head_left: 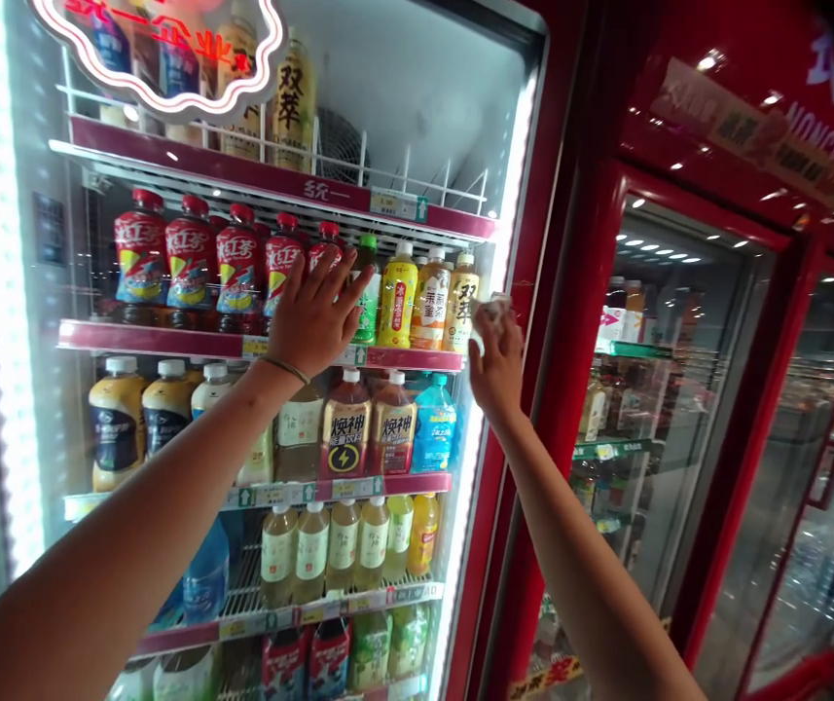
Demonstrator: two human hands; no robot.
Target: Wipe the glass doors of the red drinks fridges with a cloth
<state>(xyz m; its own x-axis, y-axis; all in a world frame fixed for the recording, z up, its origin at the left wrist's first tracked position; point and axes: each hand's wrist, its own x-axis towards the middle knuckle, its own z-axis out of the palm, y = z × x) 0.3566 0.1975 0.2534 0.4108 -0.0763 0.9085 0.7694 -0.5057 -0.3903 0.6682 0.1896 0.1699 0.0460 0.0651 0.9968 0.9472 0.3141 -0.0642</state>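
My left hand (318, 312) is spread flat, apparently against the glass door of a lit drinks fridge, with nothing in it. Behind its fingers stand red-capped tea bottles (190, 255) and a green-capped bottle (367, 282). At the right side of the door, my right hand (498, 365) is closed around a crumpled white tissue or cloth (495, 310). That hand is near the bright light strip and the red door frame (555, 204). Just left of it is a pale yellow bottle (462, 302) on the shelf.
A glowing sign (161, 58) hangs at the upper left of the door. Lower shelves hold several rows of bottles, including a blue bottle (435, 419). To the right stand more red-framed fridges, one with a door handle (827, 474).
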